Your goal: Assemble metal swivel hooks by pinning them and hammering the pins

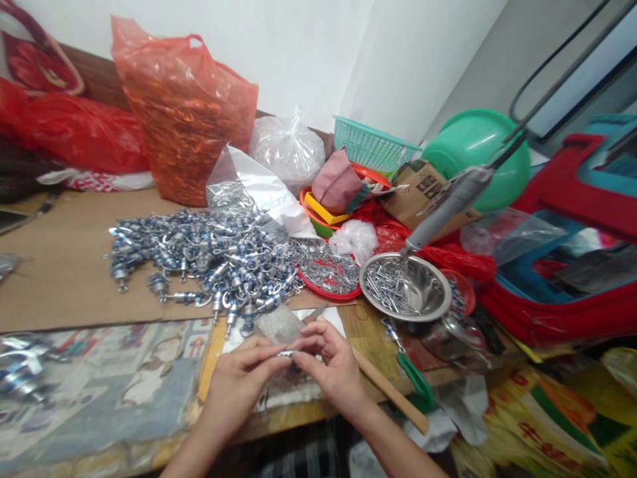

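My left hand [249,375] and my right hand [329,362] meet over the table's front edge. Thumbs and fingers of both pinch one small shiny metal part [285,354], mostly hidden by the fingertips, so its kind is unclear. Just behind them sits a greyish block [279,324] on white paper. A wooden handle [391,388] slants out from beside my right hand. Beyond the hands lies a large heap of silver-and-blue metal fittings [219,249].
A steel bowl [442,302] of metal pins and a red tray [328,292] of small metal pieces stand behind right. A grey rod-shaped tool [448,206] hangs over the bowl. A green-handled tool [417,385] lies at right. Several fittings [22,372] rest at far left.
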